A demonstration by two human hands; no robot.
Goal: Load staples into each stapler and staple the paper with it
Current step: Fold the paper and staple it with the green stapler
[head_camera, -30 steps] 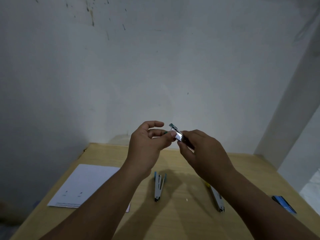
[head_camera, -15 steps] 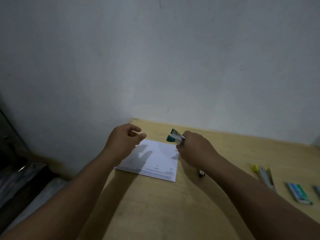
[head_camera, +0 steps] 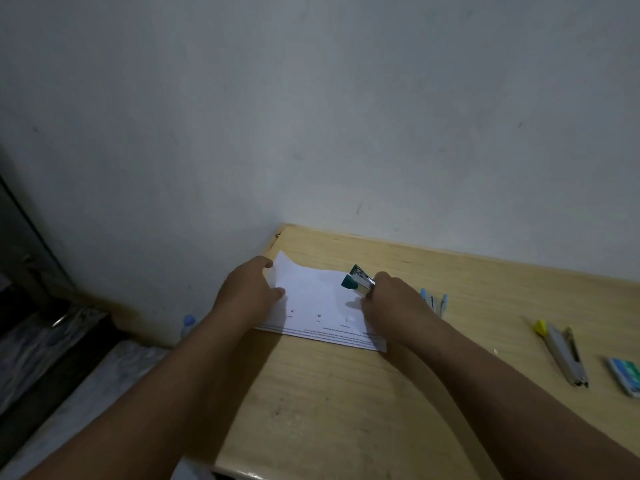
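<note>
Green stapler is now down over the paper on the bench, no longer raised. Your right hand fingers wrap it; your left hand has dropped to pinch the sheet's far corner. Loading looks finished, stapling next.

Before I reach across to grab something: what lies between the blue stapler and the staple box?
In the head view, the yellow stapler lies between the blue stapler and the staple box, on bare table.
</note>
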